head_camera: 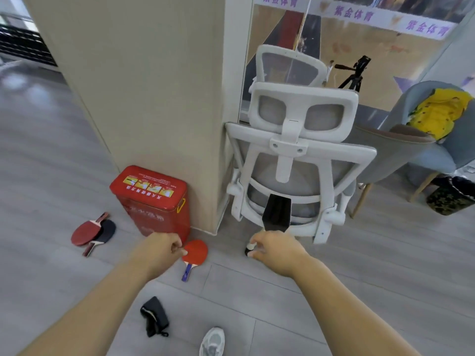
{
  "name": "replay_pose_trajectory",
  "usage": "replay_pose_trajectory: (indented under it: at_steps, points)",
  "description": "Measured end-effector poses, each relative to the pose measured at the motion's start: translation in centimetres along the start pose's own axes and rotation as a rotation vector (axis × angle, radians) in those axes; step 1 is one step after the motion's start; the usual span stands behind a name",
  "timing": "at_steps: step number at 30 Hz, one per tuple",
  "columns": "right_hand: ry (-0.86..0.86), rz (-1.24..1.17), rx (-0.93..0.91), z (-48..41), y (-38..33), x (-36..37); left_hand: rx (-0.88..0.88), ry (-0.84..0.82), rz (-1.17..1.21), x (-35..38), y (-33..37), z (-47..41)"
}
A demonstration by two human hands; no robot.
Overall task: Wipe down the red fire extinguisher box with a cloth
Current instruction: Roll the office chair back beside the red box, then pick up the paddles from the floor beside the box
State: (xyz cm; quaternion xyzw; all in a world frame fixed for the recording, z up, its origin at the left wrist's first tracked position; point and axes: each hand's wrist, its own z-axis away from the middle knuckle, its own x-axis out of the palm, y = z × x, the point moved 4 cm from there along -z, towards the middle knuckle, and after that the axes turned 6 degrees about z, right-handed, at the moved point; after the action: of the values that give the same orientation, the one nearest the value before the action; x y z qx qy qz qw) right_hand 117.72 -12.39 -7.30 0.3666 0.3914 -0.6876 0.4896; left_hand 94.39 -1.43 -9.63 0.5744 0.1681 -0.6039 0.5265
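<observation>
Nearby, left hand (160, 249) curled at red paddle (195, 251) — grip unclear, right hand (273, 250) pinching black-white object (249, 249)

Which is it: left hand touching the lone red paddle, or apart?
Touching. Head view: fingertips of the left hand pinch the rim of the red paddle.

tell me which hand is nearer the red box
Left. The left hand is close to the box, by its lower corner; the right hand is farther right, by the chair.

Glossy red metal-looking fire extinguisher box (150, 199), matt grey wood-grain floor (51, 155), white plastic mesh-backed chair (298, 160).
</observation>
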Motion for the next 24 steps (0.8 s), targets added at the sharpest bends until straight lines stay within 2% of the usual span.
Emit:
replay_pose_trajectory:
  at_steps: [6,15,24]
  points:
    - [-0.074,0.031,-0.103,2.4,-4.1,3.2,-0.133,-0.037,0.051,2.5,-2.4,7.4]
    - [-0.095,0.041,-0.249,3.4,-12.7,5.9,-0.275,0.020,0.146,1.7,-9.5,15.1]
    - [-0.069,-0.011,-0.209,1.9,-24.0,8.7,-0.300,0.029,0.107,-2.1,-21.4,20.2]
